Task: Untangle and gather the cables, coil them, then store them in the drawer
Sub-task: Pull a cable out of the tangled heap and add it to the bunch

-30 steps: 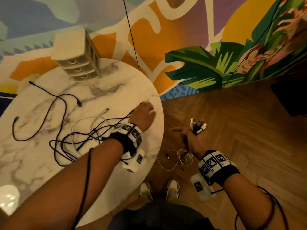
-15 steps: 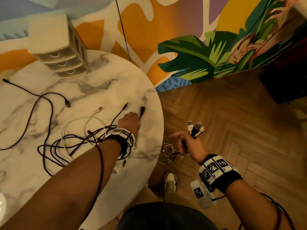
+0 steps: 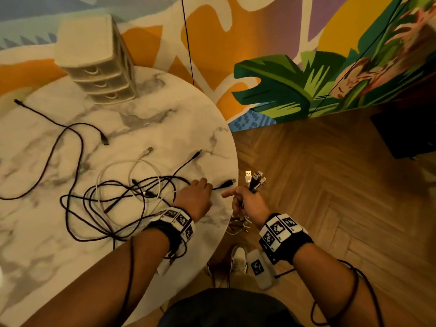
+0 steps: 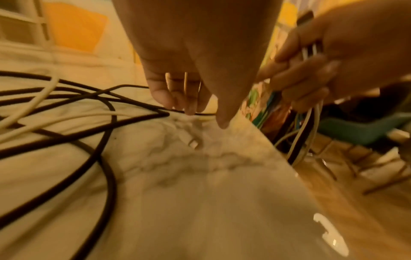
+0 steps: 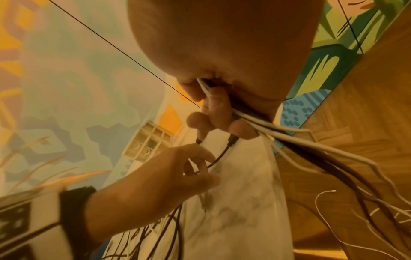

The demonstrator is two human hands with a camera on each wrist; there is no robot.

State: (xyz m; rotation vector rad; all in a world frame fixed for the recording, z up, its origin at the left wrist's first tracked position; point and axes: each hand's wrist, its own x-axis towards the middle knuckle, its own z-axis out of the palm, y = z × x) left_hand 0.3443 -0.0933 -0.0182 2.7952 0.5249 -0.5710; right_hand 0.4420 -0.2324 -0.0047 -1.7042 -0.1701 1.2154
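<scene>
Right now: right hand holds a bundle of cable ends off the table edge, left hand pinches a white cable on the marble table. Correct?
One error: the cable that the left hand pinches is black, not white, as the head view shows. The right hand does hold the bundle beyond the marble table edge.

glossy marble table, plastic drawer unit, matt wood floor

L hand w/ black cable nearer R hand

Left hand covers own grip on black cable (head view); long black cable cut by frame edge; wrist views blurred.
</scene>
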